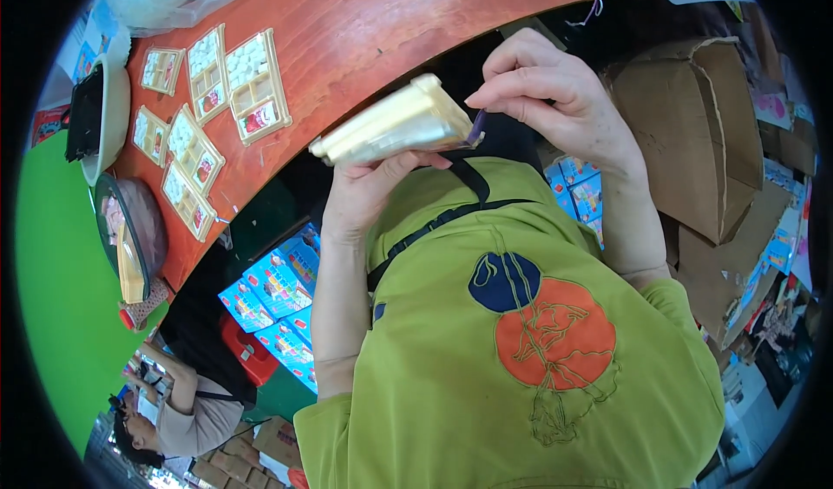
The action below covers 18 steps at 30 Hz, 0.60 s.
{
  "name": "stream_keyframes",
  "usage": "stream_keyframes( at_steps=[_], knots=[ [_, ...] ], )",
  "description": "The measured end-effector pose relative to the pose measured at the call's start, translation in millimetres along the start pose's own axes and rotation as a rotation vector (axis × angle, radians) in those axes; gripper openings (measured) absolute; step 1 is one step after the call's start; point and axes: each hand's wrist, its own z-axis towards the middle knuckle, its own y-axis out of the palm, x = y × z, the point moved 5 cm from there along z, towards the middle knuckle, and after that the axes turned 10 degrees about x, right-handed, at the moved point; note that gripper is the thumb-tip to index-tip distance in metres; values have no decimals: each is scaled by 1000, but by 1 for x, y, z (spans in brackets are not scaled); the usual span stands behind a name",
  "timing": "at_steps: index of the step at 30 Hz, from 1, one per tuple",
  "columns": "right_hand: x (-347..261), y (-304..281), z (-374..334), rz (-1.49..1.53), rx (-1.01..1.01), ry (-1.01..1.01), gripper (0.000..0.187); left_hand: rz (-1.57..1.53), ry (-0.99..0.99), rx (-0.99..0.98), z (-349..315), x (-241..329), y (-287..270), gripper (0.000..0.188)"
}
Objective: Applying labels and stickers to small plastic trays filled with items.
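Observation:
My left hand (373, 190) is closed around a cream plastic case (390, 126), gripping it from below. The case is tilted nearly edge-on, and a shiny, silvery side faces me. At its right corner is a short purple cord (477, 128). The thumb and fingertips of my right hand (555, 94) are pinched together on the upper end of that cord. Both hands are just past the table's near edge, above my lap. What is inside the case is hidden.
On the red-brown table (347, 33) lie several cream compartment trays (258, 85) with white pieces and red pictures. A mesh-covered basket (130, 233) is at the left. An opened cardboard box (677, 129) stands at the right, blue printed boxes (278, 289) below. Another person (186, 411) works at lower left.

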Motion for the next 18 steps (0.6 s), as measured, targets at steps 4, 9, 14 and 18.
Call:
stream_keyframes(
  at_steps=[4,9,14,18],
  knots=[
    [-15,2,8,-13,-53,-145,22,346,58,-51,4,22,20,32],
    [-19,8,6,52,-114,-88,24,667,378,-133,2,45,42,35],
    [-31,25,1,164,-175,-154,22,940,654,-233,-6,24,73,32],
    [-14,-8,6,165,125,89,24,834,645,-89,-3,31,52,35]
  ],
)
